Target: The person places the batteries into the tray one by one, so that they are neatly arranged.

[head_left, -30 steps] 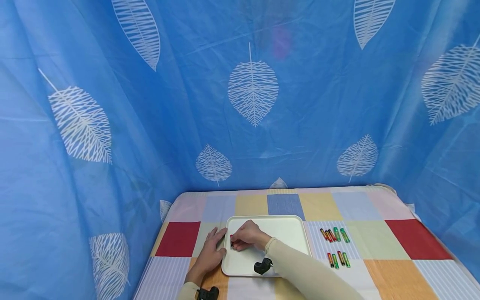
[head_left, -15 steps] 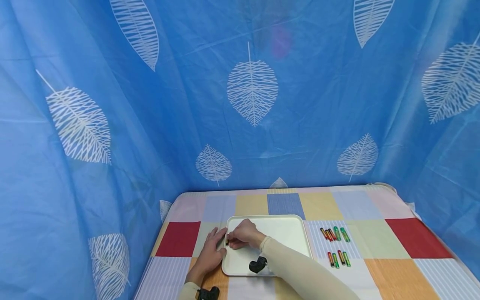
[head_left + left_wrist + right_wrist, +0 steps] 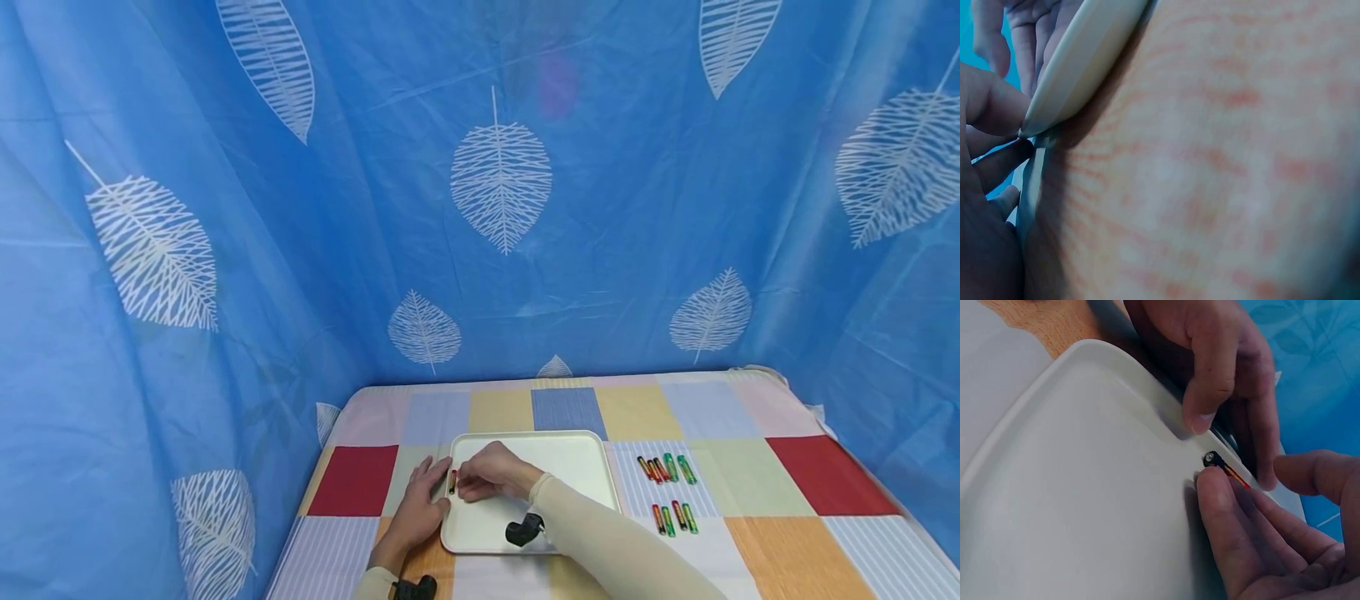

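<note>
Right fingers (image 3: 1216, 503) extended, empty, beside battery (image 3: 1211, 459); left fingers (image 3: 1264, 428) straight, touching tray (image 3: 558, 471); loose batteries (image 3: 671, 468) rightward.

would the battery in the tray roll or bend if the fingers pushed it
The battery would probably roll easily sideways, as it is a slim cylinder lying on its side in the smooth-looking tray. It may not get far leftward, with the raised rim close beside it. Bending seems unlikely, since it looks straight and rigid.

Behind a patchwork tablecloth (image 3: 757, 479), a blue curtain (image 3: 607, 275) with white leaf prints (image 3: 501, 187).
</note>
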Motion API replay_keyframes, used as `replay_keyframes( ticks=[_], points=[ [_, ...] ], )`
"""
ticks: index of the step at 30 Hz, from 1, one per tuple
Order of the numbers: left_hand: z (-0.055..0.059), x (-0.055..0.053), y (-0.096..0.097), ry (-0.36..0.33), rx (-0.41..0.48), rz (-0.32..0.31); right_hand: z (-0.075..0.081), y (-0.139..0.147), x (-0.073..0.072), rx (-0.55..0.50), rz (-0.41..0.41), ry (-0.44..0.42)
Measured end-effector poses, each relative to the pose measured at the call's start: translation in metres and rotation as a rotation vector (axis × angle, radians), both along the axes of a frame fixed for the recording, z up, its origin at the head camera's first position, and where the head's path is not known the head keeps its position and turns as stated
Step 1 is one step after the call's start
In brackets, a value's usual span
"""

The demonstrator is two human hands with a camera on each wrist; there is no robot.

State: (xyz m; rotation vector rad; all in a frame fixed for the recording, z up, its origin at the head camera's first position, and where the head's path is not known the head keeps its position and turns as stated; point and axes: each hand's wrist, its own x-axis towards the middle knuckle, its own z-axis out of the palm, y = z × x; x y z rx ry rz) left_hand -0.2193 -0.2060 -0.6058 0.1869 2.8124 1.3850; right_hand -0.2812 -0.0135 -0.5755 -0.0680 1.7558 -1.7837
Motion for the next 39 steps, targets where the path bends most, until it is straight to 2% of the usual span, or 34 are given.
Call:
replay_keyframes(
  ticks=[12,17,27,34,39],
  points=[
    [0.0,0.001,-0.002,0.021,0.007,-0.002,0.012,0.049,-0.002,-0.088,0.141,-0.082],
    [0.0,0.002,-0.002,0.015,0.006,-0.004,0.016,0.076,0.002,-0.114,0.15,-0.092],
    [-0.001,0.004,-0.003,-0.008,0.024,0.001,0.024,0.13,0.009,-0.154,0.117,-0.108],
    [-0.003,0.002,-0.003,0.024,0.017,-0.018,0.031,0.175,0.018,-0.174,0.118,-0.094],
    [-0.003,0.002,-0.002,0.02,0.029,-0.028,0.035,0.21,0.027,-0.179,0.125,-0.108]
  ],
)
